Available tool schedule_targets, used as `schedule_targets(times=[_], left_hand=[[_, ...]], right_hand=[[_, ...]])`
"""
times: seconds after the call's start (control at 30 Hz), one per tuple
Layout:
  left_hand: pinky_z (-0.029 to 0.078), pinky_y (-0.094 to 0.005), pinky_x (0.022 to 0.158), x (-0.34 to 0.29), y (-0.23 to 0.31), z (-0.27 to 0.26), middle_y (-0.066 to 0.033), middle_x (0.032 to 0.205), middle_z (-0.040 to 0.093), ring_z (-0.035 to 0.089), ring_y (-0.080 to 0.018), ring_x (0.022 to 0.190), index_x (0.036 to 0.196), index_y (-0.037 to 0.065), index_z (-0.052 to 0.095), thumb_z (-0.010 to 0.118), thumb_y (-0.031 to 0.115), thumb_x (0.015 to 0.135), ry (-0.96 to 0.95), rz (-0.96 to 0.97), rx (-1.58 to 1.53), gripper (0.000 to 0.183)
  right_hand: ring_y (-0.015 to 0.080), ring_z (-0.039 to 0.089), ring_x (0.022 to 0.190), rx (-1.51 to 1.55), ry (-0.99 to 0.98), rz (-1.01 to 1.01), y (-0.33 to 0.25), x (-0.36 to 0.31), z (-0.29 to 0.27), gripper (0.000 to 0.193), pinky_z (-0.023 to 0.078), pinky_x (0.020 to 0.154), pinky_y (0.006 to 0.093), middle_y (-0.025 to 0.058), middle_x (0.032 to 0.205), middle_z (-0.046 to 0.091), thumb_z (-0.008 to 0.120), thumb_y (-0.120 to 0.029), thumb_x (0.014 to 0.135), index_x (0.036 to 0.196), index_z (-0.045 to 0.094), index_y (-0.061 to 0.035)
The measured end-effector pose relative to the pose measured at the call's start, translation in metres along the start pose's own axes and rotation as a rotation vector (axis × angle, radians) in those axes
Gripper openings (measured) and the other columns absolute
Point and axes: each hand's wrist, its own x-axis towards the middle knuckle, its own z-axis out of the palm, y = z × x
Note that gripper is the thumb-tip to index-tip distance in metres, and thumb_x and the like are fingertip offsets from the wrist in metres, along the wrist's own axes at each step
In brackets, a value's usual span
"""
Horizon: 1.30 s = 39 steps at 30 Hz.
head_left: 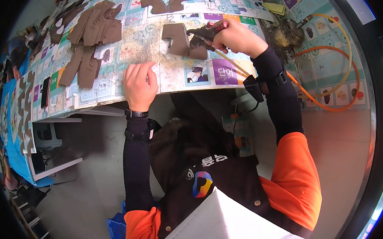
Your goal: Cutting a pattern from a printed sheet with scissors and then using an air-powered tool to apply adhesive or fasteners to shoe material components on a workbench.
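Note:
A dark, residue-caked spray gun [205,34] is gripped in my right hand [239,37], fingers wrapped round its handle. Its nozzle end sits just over the right part of a brown U-shaped cut piece [175,36], which lies flat on the table; I cannot tell whether they touch. A thin yellowish hose runs from the gun toward my right forearm. My left hand [140,85] rests palm down at the table's near edge, fingers loosely bent and holding nothing, left of that piece.
A heap of overlapping brown pieces [96,26] lies left on the patterned table [130,41]. More pieces [168,3] rest on a far sheet. A crusted lump [289,33] with an orange hose [358,72] is at right. A phone [46,91] lies near the left edge.

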Motion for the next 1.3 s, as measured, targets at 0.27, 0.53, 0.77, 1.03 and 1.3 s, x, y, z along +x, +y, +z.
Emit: schedule_targets(times=[0.27, 0.53, 0.77, 1.03, 1.3], left_hand=[[0.043, -0.0373, 0.070, -0.001, 0.001, -0.001, -0.0044, 0.077, 0.062, 0.057, -0.0252, 0.075, 0.092, 0.009, 0.068, 0.060, 0.000, 0.081, -0.004, -0.010, 0.009, 0.016], [0.043, -0.0374, 0.071, -0.001, 0.000, -0.001, -0.0049, 0.079, 0.063, 0.057, -0.0254, 0.077, 0.093, 0.009, 0.068, 0.060, 0.001, 0.081, -0.011, -0.017, 0.003, 0.016], [0.043, -0.0374, 0.072, -0.002, -0.001, -0.001, -0.0048, 0.079, 0.063, 0.057, -0.0252, 0.077, 0.093, 0.009, 0.068, 0.060, 0.002, 0.081, -0.025, -0.023, 0.009, 0.016], [0.043, -0.0378, 0.072, -0.001, 0.000, -0.001, -0.0051, 0.078, 0.062, 0.057, -0.0258, 0.077, 0.093, 0.009, 0.067, 0.060, 0.002, 0.081, -0.017, -0.013, 0.008, 0.016], [0.043, -0.0376, 0.072, -0.001, 0.001, -0.001, -0.0050, 0.078, 0.062, 0.057, -0.0255, 0.077, 0.093, 0.009, 0.067, 0.060, 0.001, 0.081, -0.027, -0.020, -0.002, 0.017]], right_hand=[[0.0172, 0.053, 0.049, -0.007, 0.030, -0.195, 0.012, -0.012, 0.010, 0.008, 0.043, 0.049, 0.0292, 0.0068, 0.057, 0.054, 0.063, -0.006, 0.064, 0.060, 0.058, -0.0013], [0.0186, 0.058, 0.051, 0.056, 0.079, -0.102, 0.008, -0.011, 0.003, 0.016, 0.043, 0.051, 0.0313, 0.0087, 0.052, 0.057, 0.058, -0.010, 0.065, 0.053, 0.057, 0.0007], [0.0190, 0.056, 0.050, 0.049, 0.078, -0.146, 0.015, -0.020, 0.012, 0.014, 0.040, 0.050, 0.0308, 0.0075, 0.049, 0.055, 0.058, -0.009, 0.061, 0.050, 0.055, -0.0002], [0.0182, 0.056, 0.055, 0.059, 0.049, -0.156, 0.032, -0.013, 0.008, 0.005, 0.042, 0.052, 0.0305, 0.0077, 0.059, 0.057, 0.062, -0.004, 0.061, 0.059, 0.059, -0.0015], [0.0162, 0.052, 0.047, 0.187, 0.140, 0.055, 0.011, -0.023, 0.003, 0.014, 0.039, 0.046, 0.0306, 0.0057, 0.051, 0.056, 0.060, -0.012, 0.062, 0.055, 0.058, -0.0005]])
